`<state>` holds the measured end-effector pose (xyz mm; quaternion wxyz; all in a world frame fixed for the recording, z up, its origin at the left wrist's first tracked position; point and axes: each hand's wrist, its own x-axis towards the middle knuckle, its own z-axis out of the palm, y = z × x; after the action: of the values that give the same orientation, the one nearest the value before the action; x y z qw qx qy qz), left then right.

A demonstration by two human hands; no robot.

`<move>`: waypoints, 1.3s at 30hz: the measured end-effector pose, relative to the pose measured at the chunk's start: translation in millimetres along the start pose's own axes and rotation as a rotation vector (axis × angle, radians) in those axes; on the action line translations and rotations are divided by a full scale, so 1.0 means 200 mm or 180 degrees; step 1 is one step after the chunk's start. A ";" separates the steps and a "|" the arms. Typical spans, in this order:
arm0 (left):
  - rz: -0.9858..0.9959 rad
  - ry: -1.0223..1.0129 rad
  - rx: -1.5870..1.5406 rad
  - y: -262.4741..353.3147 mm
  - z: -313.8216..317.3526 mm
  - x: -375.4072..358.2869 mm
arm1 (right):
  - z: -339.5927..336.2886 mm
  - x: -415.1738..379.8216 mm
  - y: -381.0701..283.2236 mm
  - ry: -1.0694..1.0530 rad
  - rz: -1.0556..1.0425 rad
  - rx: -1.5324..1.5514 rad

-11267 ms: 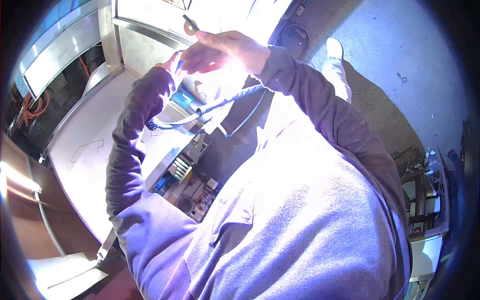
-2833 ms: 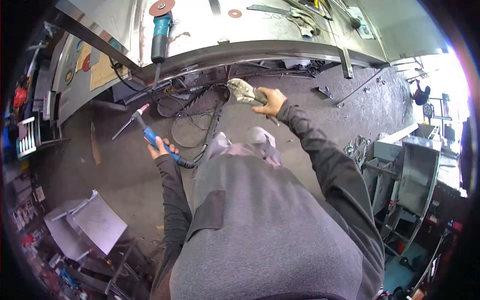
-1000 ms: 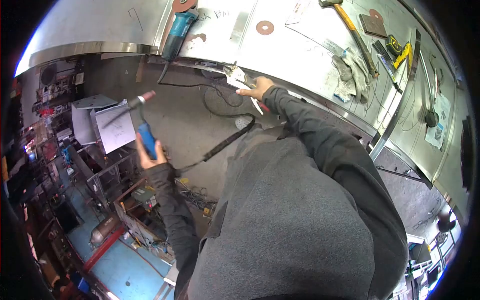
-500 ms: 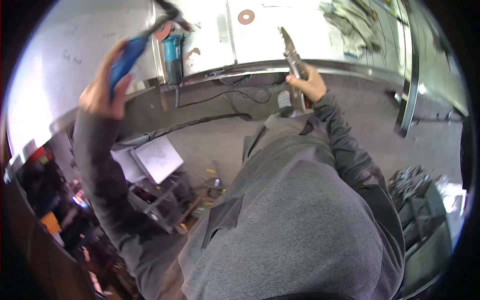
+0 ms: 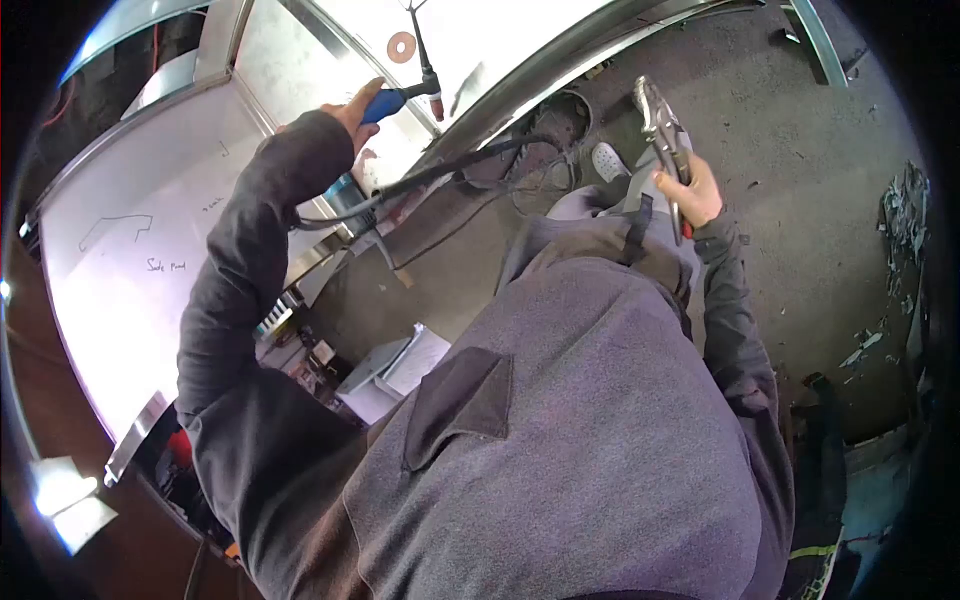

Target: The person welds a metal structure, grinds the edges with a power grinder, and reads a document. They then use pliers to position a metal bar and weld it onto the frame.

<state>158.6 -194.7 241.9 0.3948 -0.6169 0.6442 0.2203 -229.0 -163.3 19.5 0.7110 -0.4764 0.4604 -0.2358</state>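
Observation:
My left hand is closed around the blue handle of a TIG welding torch. The torch's dark neck and reddish-brown cup reach over the bright metal bench, near its front edge. Partly behind my left forearm lies a teal and black angle grinder. A brown abrasive disc rests flat on the bench beyond the torch. Out past the bench edge, above the floor, my right hand grips metal locking pliers, their jaws pointing up and away from me.
A dark cable sags along the bench front below my left hand. At left stands a pale panel with pen marks. White sheets or boxes sit low beside me. Scraps litter the floor at right.
The whole view has turned, so the bench now slants. My left hand has brought the torch in closer to the bench's front edge. The pliers now hang over the floor, away from the bench.

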 end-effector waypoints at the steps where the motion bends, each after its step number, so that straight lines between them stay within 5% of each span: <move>1: -0.0077 0.0303 -0.0122 -0.04 0.05 -0.02 | 0.01 -0.02 0.02 -0.0046 0.0170 -0.0118; 3: 0.0051 0.0960 -0.0351 -0.10 0.16 -0.06 | 0.07 -0.04 0.04 0.0139 -0.0047 -0.0570; 5: -0.0424 0.0626 -0.0085 -0.10 0.19 -0.09 | 0.13 -0.02 0.06 -0.0034 0.0048 -0.0383; 10: -0.0250 0.0383 -0.0054 -0.11 0.21 -0.10 | 0.21 0.04 -0.04 -0.0466 -0.0019 -0.0447; 25: -0.0333 -0.0155 0.0299 0.07 0.12 -0.03 | 0.20 -0.09 0.31 0.0248 0.0053 -0.0657; 27: -0.0231 -0.0044 0.0274 0.03 0.14 -0.03 | 0.22 -0.11 0.31 0.0474 -0.0411 -0.0600; 29: -0.0128 0.0070 0.0238 0.00 0.17 -0.03 | 0.21 -0.15 0.26 0.0313 0.0100 -0.0113; 39: 0.0131 0.0387 0.0220 -0.05 0.14 0.01 | 0.19 -0.14 0.26 0.0146 0.0216 -0.0272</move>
<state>175.6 -174.8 225.7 0.3714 -0.6018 0.6867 0.1682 -214.2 -101.4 -9.2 0.6868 -0.4849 0.5021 -0.2025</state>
